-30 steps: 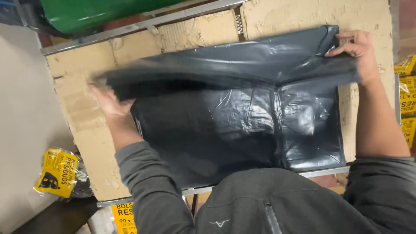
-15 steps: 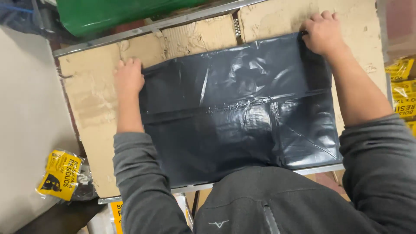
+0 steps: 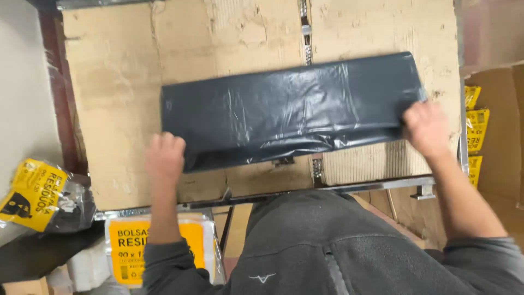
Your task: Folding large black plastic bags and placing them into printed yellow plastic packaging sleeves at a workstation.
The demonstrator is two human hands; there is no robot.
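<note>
Both hands (image 3: 164, 158) (image 3: 427, 128) on folded blk plastic bag (image 3: 289, 109), cardboard tabletop (image 3: 120, 82).

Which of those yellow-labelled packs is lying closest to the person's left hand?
The flat pack directly below the left hand, under the table edge. The crumpled one lies farther left, and the stacked ones sit beyond the right hand.

Left hand (image 3: 165, 158), right hand (image 3: 426, 127) palms-down.

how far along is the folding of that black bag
Done: the black plastic bag lies on the cardboard-covered table as a long flat band, several layers thick. In hand: the left hand and right hand press its near corners. Left: it is still wide, so crosswise folds probably remain.
</note>
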